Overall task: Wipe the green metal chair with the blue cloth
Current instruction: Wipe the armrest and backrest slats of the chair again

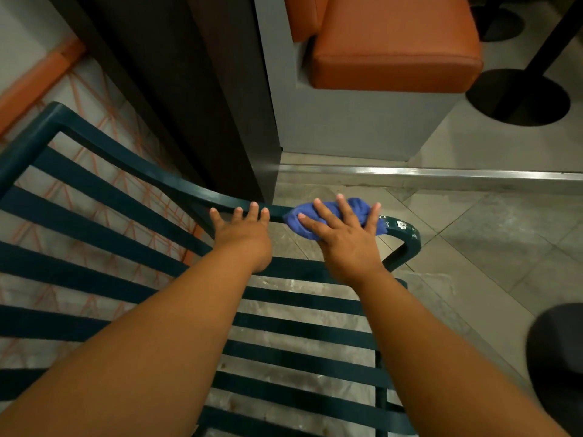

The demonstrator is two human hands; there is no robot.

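The green metal chair (132, 234) fills the lower left of the head view, slatted seat and back seen from above, with its armrest (176, 181) curving from upper left toward centre-right. The blue cloth (331, 216) is bunched on the front part of that armrest, just short of the down-curving end where paint is chipped to white (402, 224). The right hand (344, 234) is laid flat on the cloth, fingers spread and straight, pressing it onto the rail rather than gripping it. The left hand (243, 231) is set on the same rail just beside the cloth, fingers extended over the edge, holding nothing; whether the thumb is hooked underneath cannot be told. Judged step: armrest wipe in progress, slats apparently not yet covered. Risks: with a flat palm and no pinch, the cloth could be slid off the narrow rounded rail and dropped through to the tiled floor (473, 231); the wad could snag on the chipped paint; only the rail's top face is likely covered, underside missed; the chair could be shifted if the bracing hand is lifted. Surroundings: dark panel (189, 89) and an orange cushioned seat (394, 42) beyond, 1 black round pedestal base (517, 99) at upper right. No brand, label or readable writing is visible.
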